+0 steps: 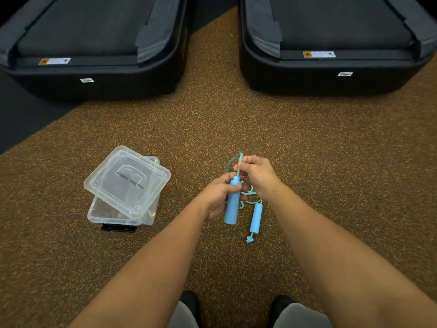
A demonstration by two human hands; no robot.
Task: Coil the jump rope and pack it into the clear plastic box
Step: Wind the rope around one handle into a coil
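My left hand grips one light blue foam handle of the jump rope, held upright above the floor. My right hand pinches the teal cord just above that handle, with a loop rising over the fingers. The second blue handle hangs or lies below my right wrist, a knot at its lower end; more cord bunches between the hands. The clear plastic box stands on the floor to the left, its clear lid resting askew across the top.
Speckled brown rubber flooring spreads all around. Two black treadmill ends stand at the back left and back right with a gap between them. A small black item lies under the box's front edge. My shoes show at the bottom.
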